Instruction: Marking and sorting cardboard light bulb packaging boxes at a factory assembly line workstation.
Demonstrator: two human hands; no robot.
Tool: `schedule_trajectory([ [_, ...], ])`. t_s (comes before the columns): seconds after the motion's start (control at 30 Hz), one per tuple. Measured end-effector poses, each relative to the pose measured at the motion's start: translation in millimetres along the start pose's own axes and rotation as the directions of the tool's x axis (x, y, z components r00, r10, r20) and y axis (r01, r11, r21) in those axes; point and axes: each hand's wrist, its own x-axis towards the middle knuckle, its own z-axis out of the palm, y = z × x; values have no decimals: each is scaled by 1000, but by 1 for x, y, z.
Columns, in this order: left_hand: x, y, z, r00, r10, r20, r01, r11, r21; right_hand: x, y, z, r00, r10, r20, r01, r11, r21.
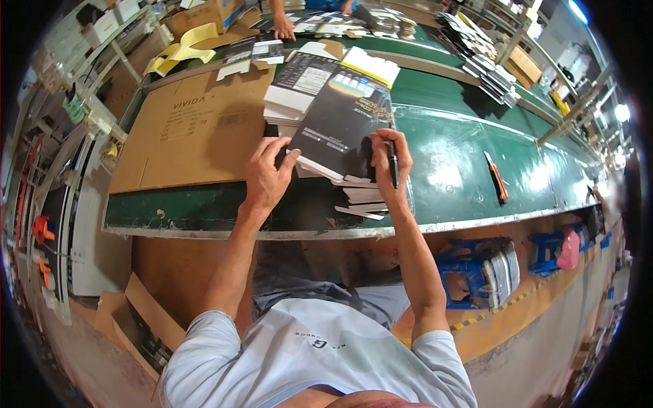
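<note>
Left hand (266,178) grips the near edge of a flat black printed carton blank (343,122), steadying it atop the white-edged stack (354,194) on the green worktable (462,170). Right hand (390,163), at three o'clock, pinches that blank, fingers closed round a black pen (393,165)

A packing line in a factory workshop.
A long green belt (469,170) runs through the room. On it lie stacks of flat printed cartons (340,122) and a brown cardboard sheet (197,129); more carton piles (486,61) sit along its far side, where another worker's hand (283,28) rests. Blue bins (476,272) hang below its near edge, and shelving (88,75) stands left of it.
</note>
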Motion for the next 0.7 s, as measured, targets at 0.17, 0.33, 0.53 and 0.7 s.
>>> schedule_trajectory([
  [0.17, 1, 5, 0, 995, -94, 24, 96, 987, -127, 0, 0, 0, 998, -60, -2, 59, 995, -77],
  [0.33, 2, 1, 0, 992, -118, 37, 123, 974, -191, -3, -9, -5, 991, -114, 76, 132, 942, -307],
  [0.53, 3, -12, 3, 923, -358, 143, 382, 799, -464, -5, -14, -4, 954, -279, 111, 301, 885, -355],
  [0.7, 8, -15, 8, 881, -404, 246, 471, 694, -545, -1, -10, -2, 962, -258, 93, 275, 911, -309],
])
